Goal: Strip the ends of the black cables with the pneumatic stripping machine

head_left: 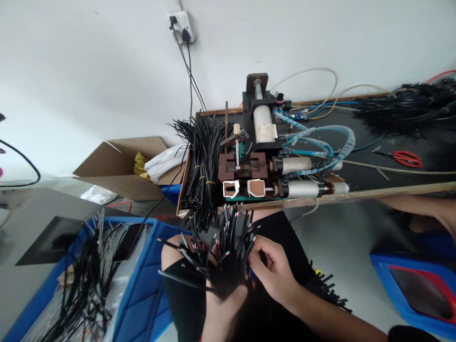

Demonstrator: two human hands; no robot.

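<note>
My left hand is closed around a fanned-out bundle of black cables above my lap. Small red, green and white wire ends show at the cable tips. At the bundle's right side, my right hand has its thumb and fingers pinched together on cables at the edge. Just beyond the bundle stands a bench machine with metal cylinders and brown jaws. More black cables, tied with yellow bands, lie left of the machine.
A blue crate holding loose cables and plastic stands at left, near an open cardboard box. Red-handled scissors and a dark cable heap lie on the bench at right. Another person's arm shows near a blue stool.
</note>
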